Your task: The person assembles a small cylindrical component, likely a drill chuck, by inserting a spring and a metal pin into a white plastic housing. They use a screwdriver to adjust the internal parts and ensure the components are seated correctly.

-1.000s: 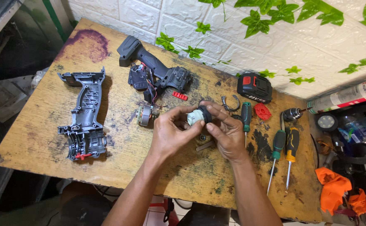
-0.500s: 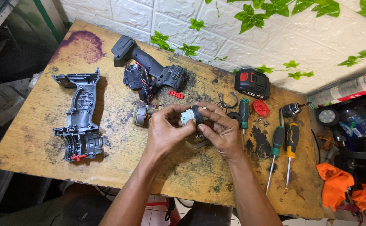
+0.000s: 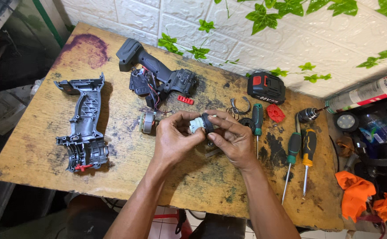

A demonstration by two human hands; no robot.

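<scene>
Both hands, left hand (image 3: 173, 141) and right hand (image 3: 231, 139), grasp the small pale-and-black cylindrical gear part (image 3: 201, 124) above the scuffed wooden worktop (image 3: 43, 146); a loose pinch could probably drop it among the screwdrivers.

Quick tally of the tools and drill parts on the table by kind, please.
Screwdrivers: 3
Drill housing halves: 2
Batteries: 1
Motors: 1
Drill chucks: 1
Gear units, held in both hands: 1
Total: 9
</scene>
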